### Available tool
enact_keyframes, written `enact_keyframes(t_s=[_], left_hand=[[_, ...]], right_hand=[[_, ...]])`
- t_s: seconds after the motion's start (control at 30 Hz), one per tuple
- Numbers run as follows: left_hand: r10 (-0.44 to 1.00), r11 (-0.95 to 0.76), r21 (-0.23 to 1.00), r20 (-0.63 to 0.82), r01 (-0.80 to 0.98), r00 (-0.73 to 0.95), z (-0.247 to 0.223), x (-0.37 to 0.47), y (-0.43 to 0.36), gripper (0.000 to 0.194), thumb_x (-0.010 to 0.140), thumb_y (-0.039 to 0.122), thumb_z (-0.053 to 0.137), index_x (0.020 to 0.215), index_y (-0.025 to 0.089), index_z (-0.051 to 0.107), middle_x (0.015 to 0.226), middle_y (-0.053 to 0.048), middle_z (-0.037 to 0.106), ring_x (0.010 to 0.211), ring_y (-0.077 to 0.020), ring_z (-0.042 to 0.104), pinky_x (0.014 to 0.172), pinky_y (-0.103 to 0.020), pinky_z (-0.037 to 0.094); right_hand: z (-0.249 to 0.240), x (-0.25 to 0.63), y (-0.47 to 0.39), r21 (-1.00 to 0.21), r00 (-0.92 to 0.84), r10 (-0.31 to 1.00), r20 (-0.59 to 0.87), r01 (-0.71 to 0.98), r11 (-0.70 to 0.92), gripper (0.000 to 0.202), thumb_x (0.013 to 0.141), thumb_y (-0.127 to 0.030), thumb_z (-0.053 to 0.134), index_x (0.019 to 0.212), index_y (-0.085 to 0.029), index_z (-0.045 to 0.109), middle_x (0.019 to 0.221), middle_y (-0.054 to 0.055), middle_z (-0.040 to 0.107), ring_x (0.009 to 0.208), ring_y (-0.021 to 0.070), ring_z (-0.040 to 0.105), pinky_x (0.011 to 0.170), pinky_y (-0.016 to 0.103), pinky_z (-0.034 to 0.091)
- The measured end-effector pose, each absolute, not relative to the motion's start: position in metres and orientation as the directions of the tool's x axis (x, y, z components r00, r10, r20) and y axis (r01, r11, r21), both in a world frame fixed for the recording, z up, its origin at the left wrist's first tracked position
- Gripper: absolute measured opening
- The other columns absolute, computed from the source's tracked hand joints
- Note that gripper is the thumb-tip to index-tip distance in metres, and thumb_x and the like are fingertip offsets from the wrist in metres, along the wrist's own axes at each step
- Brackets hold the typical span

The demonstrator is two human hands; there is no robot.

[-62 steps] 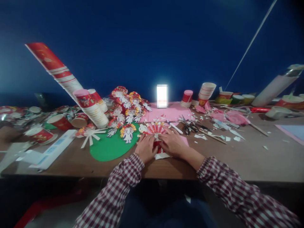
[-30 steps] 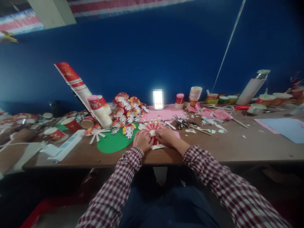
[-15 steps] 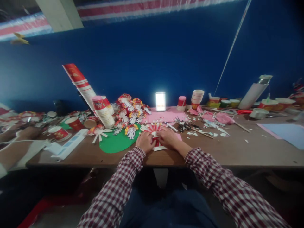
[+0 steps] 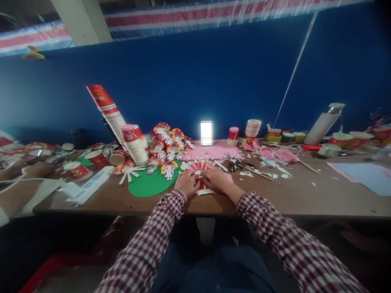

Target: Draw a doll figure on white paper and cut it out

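At the table's front, a red-and-white paper cup [image 4: 199, 165], cut into strips that fan outward, lies under my fingers. My left hand [image 4: 187, 183] holds its left side, fingers curled in. From the right, my right hand [image 4: 216, 179] grips the same cup, its fingertips close to those of the left. The hands hide much of the cup's middle. Left of them lies a green paper sheet [image 4: 149, 186] with several paper figures [image 4: 168, 170] on and behind it. Black scissors [image 4: 236, 165] rest to the right of my right hand.
Stacked paper cups [image 4: 134, 146] lean at the left. A lit phone [image 4: 207, 133] stands behind pink paper [image 4: 222, 152]. Paper scraps and sticks litter the right, near a pale blue sheet [image 4: 363, 175]. A power strip [image 4: 91, 187] lies near another person's arm [image 4: 27, 187].
The view has shifted slightly. Both my hands stay on the cut cup, with only slight finger movement, and the things on the table keep their places.
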State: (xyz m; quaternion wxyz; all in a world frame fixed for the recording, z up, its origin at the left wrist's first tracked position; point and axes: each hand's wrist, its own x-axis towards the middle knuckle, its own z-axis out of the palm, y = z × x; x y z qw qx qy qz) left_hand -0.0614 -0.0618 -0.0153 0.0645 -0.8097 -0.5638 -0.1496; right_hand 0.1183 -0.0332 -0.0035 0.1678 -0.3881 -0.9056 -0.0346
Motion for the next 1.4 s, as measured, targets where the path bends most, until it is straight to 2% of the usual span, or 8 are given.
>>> enact_keyframes(t_s=[0.13,0.33,0.73,0.8,0.9,1.03,1.23,1.4], left_hand=[[0.892,-0.355,0.06,0.321,0.933,0.318,-0.015,-0.061,-0.062,0.036,0.085,0.039,0.05,0.116,0.023,0.06,0.106,-0.008,0.057,0.103,-0.0246,0.051,0.092,-0.04,0.038],[0.889,-0.36,0.05,0.32,0.932,0.327,-0.016,-0.061,-0.06,0.035,0.085,0.041,0.049,0.113,0.024,0.062,0.106,-0.008,0.057,0.101,-0.0249,0.051,0.09,-0.04,0.038],[0.885,-0.363,0.061,0.335,0.93,0.324,-0.02,-0.062,-0.059,0.035,0.085,0.041,0.049,0.111,0.023,0.063,0.105,-0.008,0.056,0.101,-0.0255,0.05,0.093,-0.042,0.037],[0.881,-0.368,0.062,0.341,0.928,0.327,-0.02,-0.062,-0.059,0.034,0.085,0.04,0.049,0.109,0.022,0.064,0.103,-0.008,0.057,0.1,-0.0257,0.051,0.093,-0.042,0.037],[0.876,-0.372,0.073,0.358,0.925,0.324,-0.019,-0.063,-0.06,0.041,0.084,0.038,0.05,0.119,0.019,0.058,0.104,-0.01,0.058,0.102,-0.0267,0.051,0.093,-0.043,0.038],[0.867,-0.382,0.101,0.384,0.919,0.318,-0.02,-0.064,-0.059,0.05,0.087,0.041,0.046,0.129,0.015,0.048,0.109,-0.012,0.058,0.106,-0.0267,0.05,0.094,-0.042,0.039],[0.842,-0.411,0.122,0.431,0.904,0.325,-0.021,-0.066,-0.058,0.043,0.089,0.026,0.041,0.129,0.015,0.047,0.121,-0.013,0.055,0.113,-0.0247,0.049,0.098,-0.041,0.038],[0.821,-0.457,0.115,0.437,0.882,0.368,-0.021,-0.073,-0.063,0.046,0.083,0.015,0.044,0.128,0.015,0.049,0.123,-0.011,0.058,0.114,-0.0231,0.05,0.101,-0.041,0.037]], right_hand=[[-0.003,0.119,-0.033,-0.062,-0.64,0.685,0.347,0.714,0.698,0.029,0.091,-0.029,0.047,0.112,-0.018,0.062,0.111,0.01,0.066,0.114,0.0249,0.048,0.096,0.04,0.037],[-0.005,0.119,-0.031,-0.045,-0.641,0.68,0.356,0.715,0.698,0.024,0.09,-0.03,0.049,0.102,-0.018,0.067,0.105,0.011,0.068,0.116,0.0295,0.048,0.095,0.044,0.037],[-0.013,0.117,-0.025,-0.052,-0.665,0.632,0.397,0.671,0.74,0.025,0.089,-0.027,0.05,0.105,-0.019,0.068,0.103,0.009,0.069,0.111,0.0252,0.052,0.097,0.039,0.039],[-0.013,0.118,-0.025,-0.059,-0.648,0.63,0.427,0.676,0.735,0.029,0.09,-0.027,0.048,0.112,-0.018,0.065,0.106,0.01,0.068,0.113,0.0251,0.051,0.098,0.041,0.038],[-0.014,0.124,-0.022,-0.072,-0.615,0.627,0.478,0.684,0.726,0.035,0.093,-0.024,0.042,0.124,-0.016,0.058,0.114,0.012,0.065,0.118,0.0244,0.048,0.102,0.042,0.035],[-0.019,0.132,-0.015,-0.092,-0.596,0.618,0.513,0.677,0.73,0.034,0.09,-0.019,0.045,0.12,-0.017,0.061,0.113,0.011,0.066,0.119,0.0245,0.048,0.102,0.041,0.036],[-0.025,0.136,-0.009,-0.121,-0.592,0.588,0.551,0.641,0.758,0.031,0.087,-0.017,0.048,0.115,-0.016,0.063,0.112,0.011,0.067,0.118,0.0233,0.05,0.104,0.041,0.035],[-0.027,0.141,-0.003,-0.163,-0.56,0.587,0.584,0.628,0.761,0.026,0.088,-0.016,0.048,0.107,-0.017,0.066,0.108,0.01,0.069,0.105,0.0202,0.059,0.102,0.038,0.036]])
